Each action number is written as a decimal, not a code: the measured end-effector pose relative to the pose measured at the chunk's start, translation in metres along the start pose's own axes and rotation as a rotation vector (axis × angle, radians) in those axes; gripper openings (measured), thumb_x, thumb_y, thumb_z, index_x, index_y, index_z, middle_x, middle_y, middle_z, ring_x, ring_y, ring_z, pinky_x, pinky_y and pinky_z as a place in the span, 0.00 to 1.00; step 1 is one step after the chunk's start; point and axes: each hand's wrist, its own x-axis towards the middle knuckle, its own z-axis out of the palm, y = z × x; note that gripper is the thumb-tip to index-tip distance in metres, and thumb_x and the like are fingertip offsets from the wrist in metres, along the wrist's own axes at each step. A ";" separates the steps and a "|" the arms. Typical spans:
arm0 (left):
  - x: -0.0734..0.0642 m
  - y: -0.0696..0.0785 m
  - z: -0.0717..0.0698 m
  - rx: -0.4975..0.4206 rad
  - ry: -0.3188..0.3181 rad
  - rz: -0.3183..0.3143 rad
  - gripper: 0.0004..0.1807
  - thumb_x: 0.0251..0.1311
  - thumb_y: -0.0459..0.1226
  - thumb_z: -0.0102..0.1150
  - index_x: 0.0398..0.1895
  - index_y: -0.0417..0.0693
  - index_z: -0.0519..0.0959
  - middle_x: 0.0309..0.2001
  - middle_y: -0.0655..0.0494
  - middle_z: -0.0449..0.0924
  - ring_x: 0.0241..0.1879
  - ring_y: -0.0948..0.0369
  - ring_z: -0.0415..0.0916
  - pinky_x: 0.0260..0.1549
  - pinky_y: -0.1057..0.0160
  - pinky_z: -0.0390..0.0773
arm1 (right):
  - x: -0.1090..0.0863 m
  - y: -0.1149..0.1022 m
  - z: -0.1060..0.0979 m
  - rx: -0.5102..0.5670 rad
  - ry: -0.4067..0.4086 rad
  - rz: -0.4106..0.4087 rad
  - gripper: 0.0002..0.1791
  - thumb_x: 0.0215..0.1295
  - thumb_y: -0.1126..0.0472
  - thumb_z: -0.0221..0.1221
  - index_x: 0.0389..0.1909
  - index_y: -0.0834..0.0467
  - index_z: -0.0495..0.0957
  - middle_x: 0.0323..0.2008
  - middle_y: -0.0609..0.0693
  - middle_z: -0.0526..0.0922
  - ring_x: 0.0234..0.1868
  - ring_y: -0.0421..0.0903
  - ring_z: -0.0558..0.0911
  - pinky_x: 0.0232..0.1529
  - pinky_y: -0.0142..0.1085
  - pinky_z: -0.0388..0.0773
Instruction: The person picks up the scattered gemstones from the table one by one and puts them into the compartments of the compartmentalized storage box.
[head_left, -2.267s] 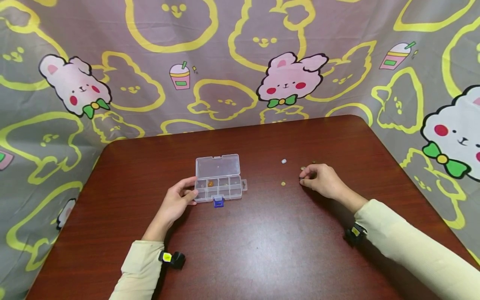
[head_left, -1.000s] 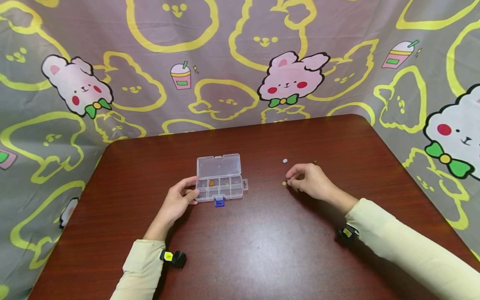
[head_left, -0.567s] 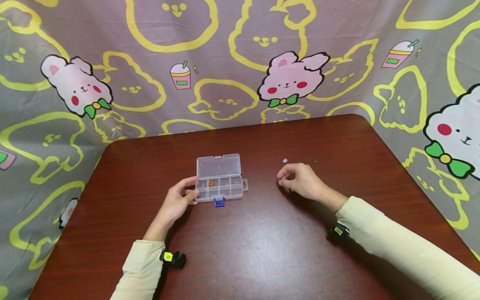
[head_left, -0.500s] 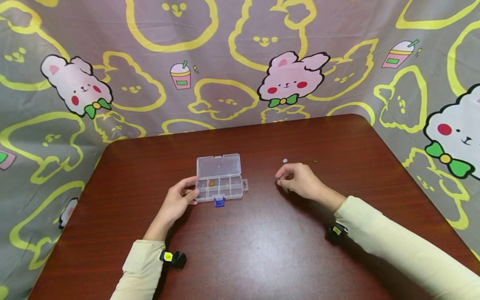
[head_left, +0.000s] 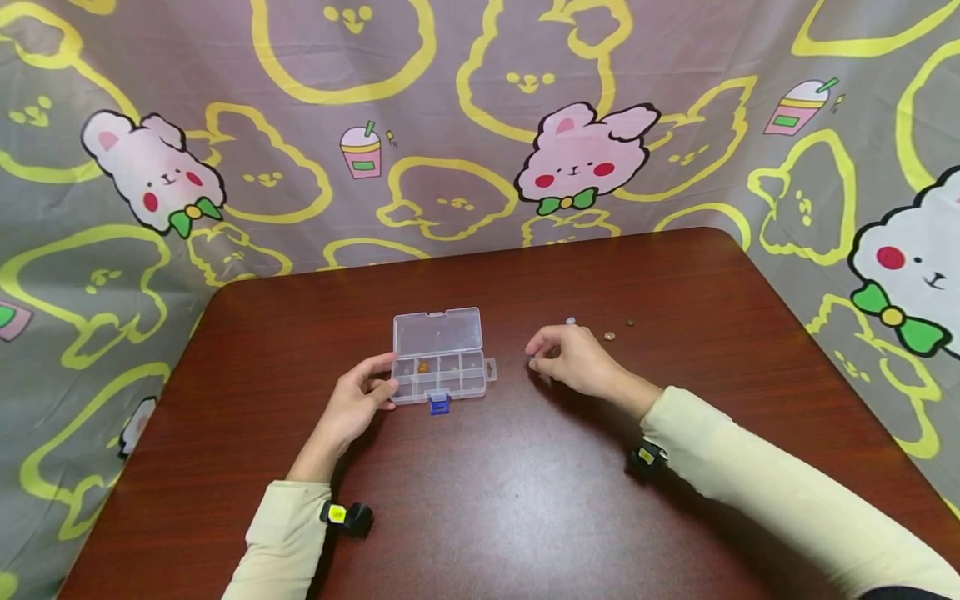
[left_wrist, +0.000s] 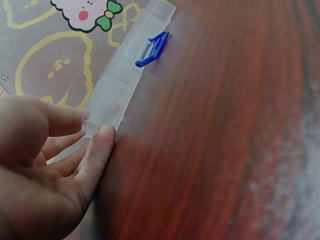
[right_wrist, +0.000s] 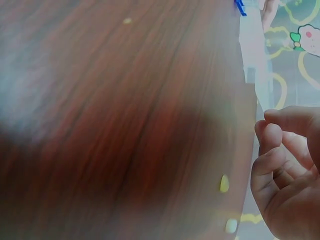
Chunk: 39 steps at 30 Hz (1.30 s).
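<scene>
In the head view, a clear plastic compartment box (head_left: 450, 383) lies on the table with its lid (head_left: 437, 332) raised. An orange bead (head_left: 423, 367) and some small clear bits sit in its back compartments. My left hand (head_left: 362, 404) grips the box's left end, thumb at the front, as the left wrist view also shows. To the right of the box and apart from it, my right hand (head_left: 573, 358) pinches a tiny greyish bead (head_left: 532, 362) between thumb and fingertips. In the right wrist view, a yellow bead (right_wrist: 224, 183) and a whitish bead (right_wrist: 231, 226) lie near that hand.
Behind the right hand lie a white bead (head_left: 571, 321), a tan bead (head_left: 610, 336) and a dark green bead (head_left: 630, 322). A blue latch (head_left: 439, 405) juts from the box's front and a hang tab (head_left: 491, 369) from its right end. Patterned cloth (head_left: 450, 125) rises behind the table.
My right hand has moved left from among the beads towards the box, carrying the greyish bead. The tan bead is uncovered again. The left hand and the box stay put.
</scene>
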 end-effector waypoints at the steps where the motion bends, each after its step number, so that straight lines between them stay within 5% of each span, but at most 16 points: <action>1: 0.000 0.000 0.000 0.000 0.000 0.000 0.24 0.69 0.23 0.54 0.68 0.33 0.69 0.65 0.35 0.70 0.43 0.56 0.77 0.34 0.66 0.85 | 0.001 -0.001 0.001 0.003 -0.003 -0.002 0.06 0.59 0.72 0.67 0.36 0.62 0.83 0.27 0.48 0.85 0.19 0.41 0.78 0.21 0.33 0.77; 15: 0.000 0.000 0.000 -0.018 0.002 -0.002 0.25 0.68 0.23 0.54 0.68 0.33 0.69 0.64 0.34 0.70 0.40 0.61 0.77 0.34 0.66 0.85 | 0.019 -0.019 0.021 0.054 -0.042 -0.028 0.05 0.59 0.71 0.66 0.36 0.63 0.83 0.26 0.48 0.83 0.21 0.51 0.82 0.24 0.34 0.79; 39: -0.001 0.000 0.001 -0.028 0.009 0.000 0.25 0.68 0.22 0.54 0.68 0.33 0.69 0.63 0.33 0.71 0.39 0.61 0.76 0.33 0.66 0.84 | 0.040 -0.039 0.047 0.010 -0.046 -0.117 0.05 0.56 0.71 0.67 0.34 0.64 0.84 0.24 0.47 0.83 0.24 0.42 0.80 0.29 0.30 0.77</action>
